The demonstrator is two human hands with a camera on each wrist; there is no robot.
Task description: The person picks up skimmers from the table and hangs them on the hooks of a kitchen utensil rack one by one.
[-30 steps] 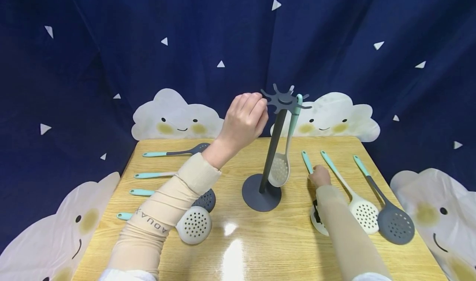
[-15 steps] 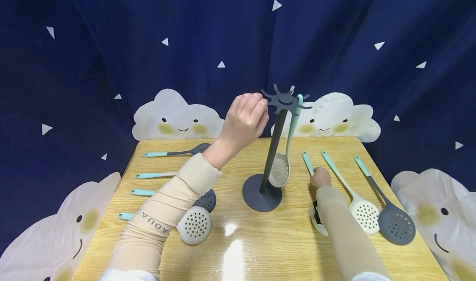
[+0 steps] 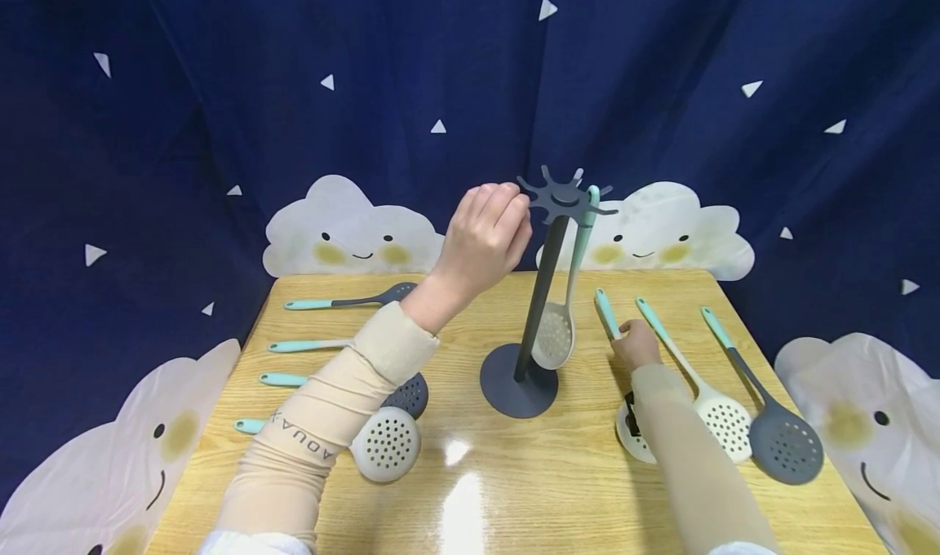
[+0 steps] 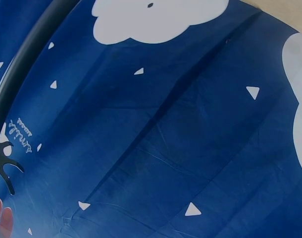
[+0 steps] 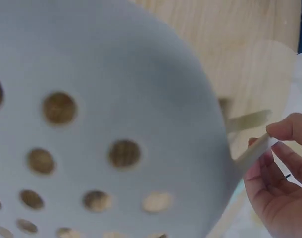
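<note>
My left hand point(image 3: 485, 233) is raised to the top of a dark grey utensil stand point(image 3: 542, 294), its curled fingers gripping the hooks on the left side. Only a few fingertips point(image 4: 5, 223) of it show in the left wrist view, beside the hooks. From the stand's right side hangs a pale slotted spoon point(image 3: 579, 249) with a mint handle. Over the table at right, my right hand point(image 3: 637, 347) pinches the shaft of a white skimmer point(image 5: 166, 99) between thumb and fingers. Its mint handle points away; the forearm partly covers its perforated head.
Right of the right hand lie another white skimmer point(image 3: 723, 426) and a dark grey one point(image 3: 786, 445). Several mint-handled utensils lie at left, including a white skimmer point(image 3: 385, 445), partly under the left forearm. A blue curtain point(image 3: 441, 65) hangs behind the wooden table point(image 3: 558, 490).
The right hand and the skimmer it pinches have shifted slightly upward and away, the handle end rising a little in the head view. The left hand stays at the stand.
</note>
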